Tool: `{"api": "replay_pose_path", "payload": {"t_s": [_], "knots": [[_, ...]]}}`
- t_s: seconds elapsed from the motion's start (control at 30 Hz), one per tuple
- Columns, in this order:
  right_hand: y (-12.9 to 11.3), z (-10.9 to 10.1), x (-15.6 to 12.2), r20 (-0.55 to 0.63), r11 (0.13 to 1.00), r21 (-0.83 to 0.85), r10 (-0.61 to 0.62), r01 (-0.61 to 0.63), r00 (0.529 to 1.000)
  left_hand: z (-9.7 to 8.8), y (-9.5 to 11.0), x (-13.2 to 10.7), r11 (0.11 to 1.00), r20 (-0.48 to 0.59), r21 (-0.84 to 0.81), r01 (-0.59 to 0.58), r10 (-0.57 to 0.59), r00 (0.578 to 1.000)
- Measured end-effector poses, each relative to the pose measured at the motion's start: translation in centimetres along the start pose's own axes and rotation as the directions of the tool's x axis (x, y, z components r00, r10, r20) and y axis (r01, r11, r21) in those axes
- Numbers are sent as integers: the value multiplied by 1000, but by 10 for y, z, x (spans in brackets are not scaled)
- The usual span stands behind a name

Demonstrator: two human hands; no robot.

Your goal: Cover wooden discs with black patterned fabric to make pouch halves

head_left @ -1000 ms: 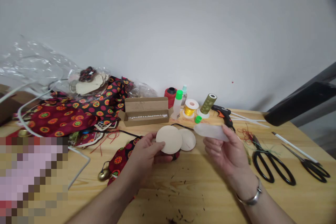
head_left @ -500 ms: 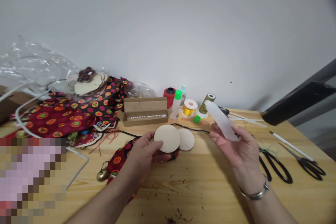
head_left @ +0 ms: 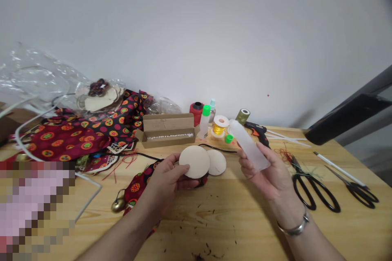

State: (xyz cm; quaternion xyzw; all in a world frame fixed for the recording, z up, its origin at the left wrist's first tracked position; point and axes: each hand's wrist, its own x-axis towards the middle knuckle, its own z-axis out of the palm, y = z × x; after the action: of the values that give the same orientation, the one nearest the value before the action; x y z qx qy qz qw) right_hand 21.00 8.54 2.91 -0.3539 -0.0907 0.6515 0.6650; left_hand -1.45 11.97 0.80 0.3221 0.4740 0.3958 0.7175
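The left hand pinches a disc over the worktop, thumb on top; a grip near the rim best leaves its face clear. The right hand has its fingers wrapped round a bottle, which likely wants light, even pressure.

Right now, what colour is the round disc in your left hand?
Pale cream; the round disc in my left hand shows best in the head view.

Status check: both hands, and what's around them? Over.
Left hand pinching pale disc. Right hand gripping translucent bottle, off the table. Second disc between hands; larger scissors near right hand.
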Motion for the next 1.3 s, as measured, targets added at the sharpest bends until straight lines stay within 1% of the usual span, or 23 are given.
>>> {"api": "replay_pose_path", "payload": {"t_s": [0.07,0.13,0.17,0.3,0.4,0.47,0.57,0.67,0.8,0.87,0.93,1.0,1.2,1.3], "knots": [[0,0,2,66,998,23,-53,52,996,-1,0,0,1000,3,2,4,-4,1000],[-1,-1,3,128,992,36,-121,118,984,-1,-1,0,1000,13,4,3,-4,1000],[-2,-1,4,156,991,32,-135,132,978,-1,-1,1,1000,22,5,3,-3,1000],[1,-1,-1,256,992,-48,-103,119,961,-1,-2,2,1000,43,-5,0,0,999],[4,0,-9,317,974,-121,-144,191,938,0,-1,2,1000,39,-1,4,-4,999],[4,1,-13,327,955,-171,-177,243,928,0,-1,2,1000,40,2,6,-6,999],[4,1,-13,309,916,-297,-175,270,935,-1,-2,2,1000,55,1,6,-7,998],[4,0,-7,297,866,-433,-124,250,947,-1,-2,2,1000,64,6,4,-4,998],[2,-7,1,250,831,-522,-66,192,966,-1,1,1,1000,44,11,-3,2,999],[0,-13,5,205,764,-615,-83,194,975,-1,2,0,1000,25,14,-5,5,1000],[-1,-16,6,164,651,-730,-129,208,978,-2,2,0,1000,4,14,-12,12,1000],[-2,-17,5,149,557,-802,-161,215,976,-2,2,0,1000,-10,11,-23,23,1000],[-1,-8,1,140,394,-893,-218,218,966,0,3,0,999,-3,32,-32,32,999],[-2,-7,1,176,327,-909,-259,258,950,1,3,0,998,-30,47,-49,50,998]]}}
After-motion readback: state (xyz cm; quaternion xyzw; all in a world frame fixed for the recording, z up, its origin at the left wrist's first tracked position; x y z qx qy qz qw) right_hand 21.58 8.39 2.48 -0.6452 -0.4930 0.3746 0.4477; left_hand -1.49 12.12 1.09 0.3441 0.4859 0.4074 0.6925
